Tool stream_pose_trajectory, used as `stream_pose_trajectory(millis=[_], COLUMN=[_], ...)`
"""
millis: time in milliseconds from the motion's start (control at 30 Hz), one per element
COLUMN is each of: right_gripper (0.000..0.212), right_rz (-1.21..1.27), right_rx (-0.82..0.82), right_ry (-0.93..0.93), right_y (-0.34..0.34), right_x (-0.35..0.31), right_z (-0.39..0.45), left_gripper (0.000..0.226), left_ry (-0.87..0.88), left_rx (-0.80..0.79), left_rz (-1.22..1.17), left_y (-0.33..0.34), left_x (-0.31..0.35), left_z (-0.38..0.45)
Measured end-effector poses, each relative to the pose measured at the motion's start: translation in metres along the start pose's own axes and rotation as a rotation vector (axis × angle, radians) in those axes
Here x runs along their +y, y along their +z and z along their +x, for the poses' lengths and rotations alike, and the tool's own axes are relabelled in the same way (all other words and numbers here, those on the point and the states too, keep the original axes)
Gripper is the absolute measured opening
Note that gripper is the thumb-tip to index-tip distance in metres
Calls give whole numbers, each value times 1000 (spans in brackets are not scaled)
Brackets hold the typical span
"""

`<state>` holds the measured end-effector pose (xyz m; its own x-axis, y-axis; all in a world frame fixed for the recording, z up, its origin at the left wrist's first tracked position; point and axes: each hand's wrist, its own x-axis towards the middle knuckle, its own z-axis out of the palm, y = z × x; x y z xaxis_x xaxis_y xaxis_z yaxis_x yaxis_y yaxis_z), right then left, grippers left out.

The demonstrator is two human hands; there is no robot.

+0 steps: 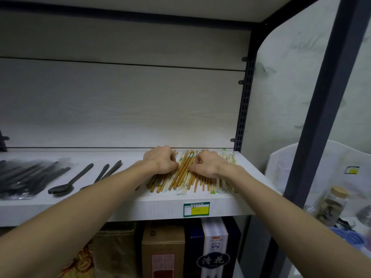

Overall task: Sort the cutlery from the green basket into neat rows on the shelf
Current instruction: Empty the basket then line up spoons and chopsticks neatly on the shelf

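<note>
Shelf: I see a white shelf (124,205) running across the view, with a dark upright post at its right end and a pale panelled back wall behind it.

Chopsticks: a batch of wooden chopsticks (183,173), some bare and some in clear printed wrappers, lies on the right part of the shelf, the sticks running roughly front to back and a few crossing at a slant.

Left hand: my left hand (160,160) rests knuckles-up on the left side of the chopsticks, fingers curled down onto them; I cannot tell whether it pinches any single stick.

Right hand: my right hand (208,163) rests likewise on the right side of the batch, fingers curled under and touching the sticks; its grip is hidden from me.

Relation: the two hands sit near each other, with a slanted bundle of bare sticks showing in the gap between them; the sticks' near ends reach out from under both wrists toward the shelf's front edge.

Spoons: three dark spoons (70,181) lie apart from one another left of the chopsticks.

Wrapped cutlery: a row of dark utensils in clear wrap (26,177) fills the shelf's left end.

Price label: a green and yellow label (196,209) sits on the shelf's front edge, below the chopsticks.

Lower level: boxes (214,247) stand under the shelf.
</note>
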<state>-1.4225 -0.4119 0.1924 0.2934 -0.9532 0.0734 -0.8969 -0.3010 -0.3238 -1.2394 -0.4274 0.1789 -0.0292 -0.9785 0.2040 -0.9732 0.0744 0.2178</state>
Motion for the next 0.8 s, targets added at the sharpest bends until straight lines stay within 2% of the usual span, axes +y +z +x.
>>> stream_pose_trajectory(millis=[267, 467, 567, 700, 800], right_gripper=[31, 53, 52, 67, 57], right_rz=[-31, -9, -31, -43, -89], right_rx=[-93, -195, -193, -169, -150], right_ry=[136, 182, 208, 234, 243], right_y=[-9, -15, -18, -15, -16], right_x=[-12, -19, -24, -30, -32], right_z=[2, 4, 5, 6, 6], left_gripper=[26, 25, 25, 23, 17], left_ry=[-33, -65, -105, -129, -131], left_rx=[-101, -276, -342, -366, -367], left_rz=[-35, -184, -234, -259, -282], left_y=[-6, -15, -20, -20, -18], left_x=[5, 3, 0, -3, -2], left_z=[7, 12, 15, 18, 20])
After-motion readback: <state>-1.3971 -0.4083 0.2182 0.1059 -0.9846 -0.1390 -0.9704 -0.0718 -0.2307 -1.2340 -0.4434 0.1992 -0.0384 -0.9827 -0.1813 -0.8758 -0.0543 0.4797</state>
